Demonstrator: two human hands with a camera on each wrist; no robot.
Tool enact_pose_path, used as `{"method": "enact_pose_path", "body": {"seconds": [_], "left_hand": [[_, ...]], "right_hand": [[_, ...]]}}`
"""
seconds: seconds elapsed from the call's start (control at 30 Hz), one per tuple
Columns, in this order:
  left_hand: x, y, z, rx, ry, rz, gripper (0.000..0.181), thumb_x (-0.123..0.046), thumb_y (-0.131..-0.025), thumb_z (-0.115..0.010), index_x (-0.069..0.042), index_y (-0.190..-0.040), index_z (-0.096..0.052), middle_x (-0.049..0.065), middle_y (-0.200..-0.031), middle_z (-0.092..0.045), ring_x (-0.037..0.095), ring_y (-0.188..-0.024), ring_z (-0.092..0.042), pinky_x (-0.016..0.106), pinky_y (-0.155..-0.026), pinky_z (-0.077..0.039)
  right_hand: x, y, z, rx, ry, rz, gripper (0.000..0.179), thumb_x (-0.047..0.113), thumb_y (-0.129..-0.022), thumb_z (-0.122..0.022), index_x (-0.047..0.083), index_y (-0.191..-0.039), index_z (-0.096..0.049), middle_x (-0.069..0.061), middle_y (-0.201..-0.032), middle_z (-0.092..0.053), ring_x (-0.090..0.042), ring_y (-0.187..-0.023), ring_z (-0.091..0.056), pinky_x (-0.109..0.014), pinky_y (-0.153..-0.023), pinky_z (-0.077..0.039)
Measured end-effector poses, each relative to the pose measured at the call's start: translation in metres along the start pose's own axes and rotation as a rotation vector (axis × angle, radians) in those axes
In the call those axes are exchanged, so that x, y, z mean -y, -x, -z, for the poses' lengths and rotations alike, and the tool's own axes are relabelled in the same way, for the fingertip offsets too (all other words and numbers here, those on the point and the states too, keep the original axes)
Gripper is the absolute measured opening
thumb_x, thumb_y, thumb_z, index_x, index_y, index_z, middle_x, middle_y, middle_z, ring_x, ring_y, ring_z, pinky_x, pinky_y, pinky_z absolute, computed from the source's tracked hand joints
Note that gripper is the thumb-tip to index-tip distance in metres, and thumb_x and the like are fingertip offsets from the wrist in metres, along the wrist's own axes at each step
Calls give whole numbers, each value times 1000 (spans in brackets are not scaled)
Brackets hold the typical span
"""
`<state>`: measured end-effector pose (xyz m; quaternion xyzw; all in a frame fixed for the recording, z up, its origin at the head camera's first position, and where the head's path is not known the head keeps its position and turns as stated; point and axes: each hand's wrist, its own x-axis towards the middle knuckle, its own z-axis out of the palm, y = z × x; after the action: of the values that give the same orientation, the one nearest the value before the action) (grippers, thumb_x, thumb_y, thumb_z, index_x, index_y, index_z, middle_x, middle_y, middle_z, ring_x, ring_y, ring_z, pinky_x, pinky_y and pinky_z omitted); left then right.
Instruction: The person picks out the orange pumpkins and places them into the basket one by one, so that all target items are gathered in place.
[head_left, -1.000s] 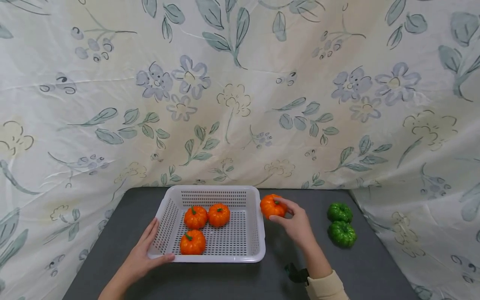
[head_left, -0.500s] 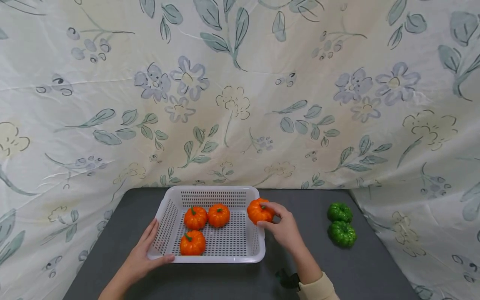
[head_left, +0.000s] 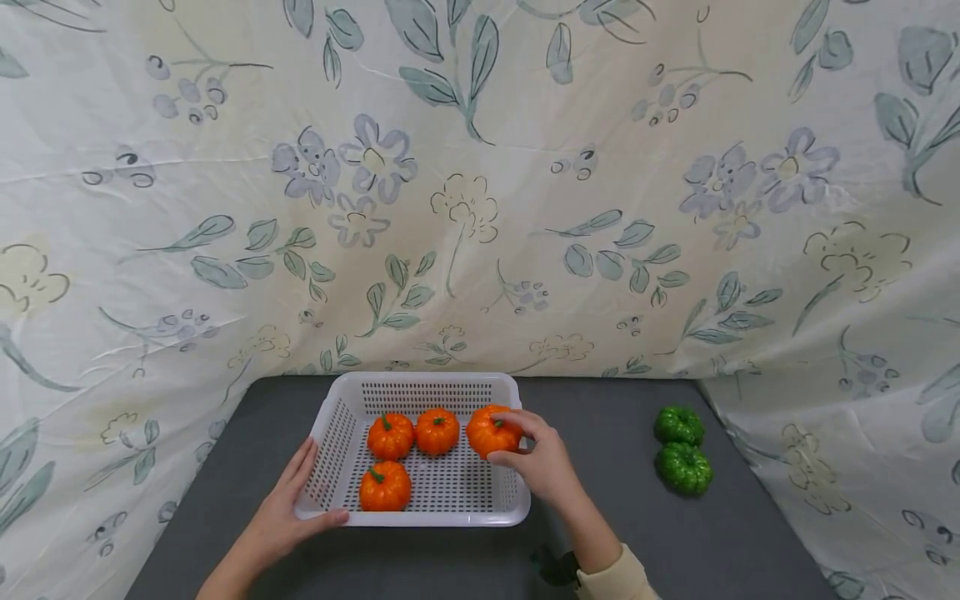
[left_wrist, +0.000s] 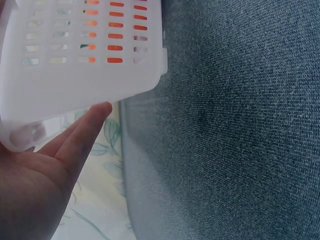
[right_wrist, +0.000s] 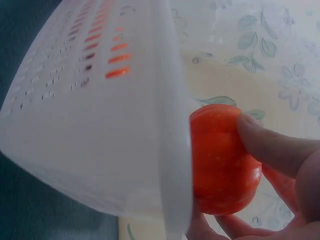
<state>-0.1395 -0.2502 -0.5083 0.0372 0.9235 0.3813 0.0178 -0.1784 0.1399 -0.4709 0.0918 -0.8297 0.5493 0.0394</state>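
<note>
A white perforated plastic basket [head_left: 480, 518] stands on the dark table and holds several small orange pumpkins, among them one at the front [head_left: 386, 487]. My left hand [head_left: 279, 518] grips its front left corner, thumb on the front rim and fingers along the left side. In the left wrist view this hand [left_wrist: 40, 180] lies against the basket's outer wall [left_wrist: 75, 85]. My right hand [head_left: 546, 460] holds another orange pumpkin [head_left: 489, 433] between thumb and fingers, over the basket's right part. The right wrist view shows that pumpkin [right_wrist: 225, 160] beyond the basket's rim [right_wrist: 175, 150].
Two green pumpkins [head_left: 684, 468] sit close together on the right of the dark table [head_left: 615, 442]. A floral cloth [head_left: 480, 208] hangs behind the table and down its sides. Under my right wrist is a small dark item [head_left: 555, 567], unclear in kind.
My right hand has carried the orange pumpkin leftward, from outside the basket's right side, across the rim, to over its inside. The left hand and basket have stayed in place.
</note>
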Motion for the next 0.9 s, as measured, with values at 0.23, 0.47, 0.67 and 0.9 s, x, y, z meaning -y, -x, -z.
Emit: {"method": "enact_pose_path", "body": {"seconds": [0.23,0.47,0.67,0.9], "left_hand": [[0,0,0,7,-1,7,118,-47,-79,-82,-8,-162,-8,15,-170,2,50,-148,-17,72,-112,-20],[0,1,0,-5,1,-13,117,-45,-79,-82,-6,-162,-9,16,-170,1,50,-147,-17,72,-112,-20],[0,1,0,-11,0,-22,117,-44,-79,-82,-5,-162,-10,17,-170,0,50,-147,-18,73,-111,-20],[1,0,0,-7,-8,-13,117,-46,-79,-82,-5,-162,-10,17,-170,0,50,-147,-18,72,-111,-21]], "right_hand": [[4,-3,-13,63,-19,16,47,23,-81,-84,27,-126,-71,-10,-147,-53,-37,-127,-54,-54,-96,-54],[8,-4,-26,97,-41,22,44,18,-79,-86,25,-120,-72,-11,-144,-54,-36,-125,-53,-51,-94,-56],[12,-4,-40,123,-21,6,42,15,-79,-86,24,-117,-71,-7,-141,-55,-33,-125,-52,-55,-102,-50],[12,-9,-59,163,59,36,43,12,-74,-90,21,-111,-71,-8,-133,-60,-31,-121,-52,-58,-103,-46]]}}
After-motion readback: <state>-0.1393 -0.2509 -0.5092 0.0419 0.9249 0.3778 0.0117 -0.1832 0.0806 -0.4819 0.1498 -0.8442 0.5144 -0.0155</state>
